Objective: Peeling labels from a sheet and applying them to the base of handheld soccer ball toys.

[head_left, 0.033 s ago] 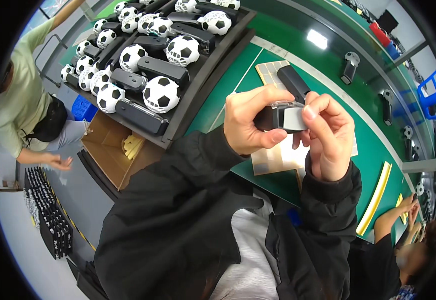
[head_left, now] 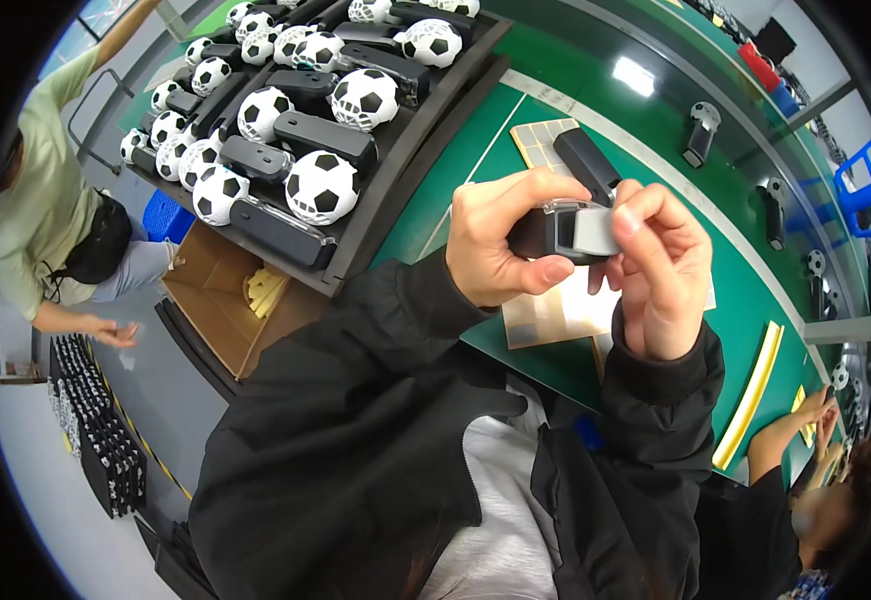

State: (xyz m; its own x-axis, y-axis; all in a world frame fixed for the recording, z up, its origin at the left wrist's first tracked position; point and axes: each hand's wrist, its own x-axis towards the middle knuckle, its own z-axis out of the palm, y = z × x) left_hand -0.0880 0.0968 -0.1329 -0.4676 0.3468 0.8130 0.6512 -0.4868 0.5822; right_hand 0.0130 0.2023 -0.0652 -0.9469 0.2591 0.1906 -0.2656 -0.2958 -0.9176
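My left hand (head_left: pixel 501 235) is wrapped round a black plastic casing (head_left: pixel 537 236) with a clear rim at its end, holding it above the table. Between the thumb and fingers of my right hand (head_left: pixel 661 265) is a small light-grey flat piece (head_left: pixel 593 233), pinched at the casing's end. Whether the piece is attached to the casing I cannot tell. Just behind my hands, a black oblong handle (head_left: pixel 584 162) lies on the sheet of yellowish-white square labels (head_left: pixel 541 140). More pale sheets (head_left: pixel 538 325) are partly hidden below my hands.
Left of the table stands a dark tray (head_left: pixel 421 100) of black devices with football-patterned balls. A cardboard box (head_left: pixel 206 300) holds yellow pieces. A yellow strip (head_left: pixel 749 395) lies at right. Similar devices (head_left: pixel 701 133) sit on the green conveyor. Co-workers are at far left and lower right.
The grey piece has shifted slightly right and sits at a different tilt, with my right fingers moving along. My left hand stays nearly still. The left co-worker's lower hand has moved slightly left.
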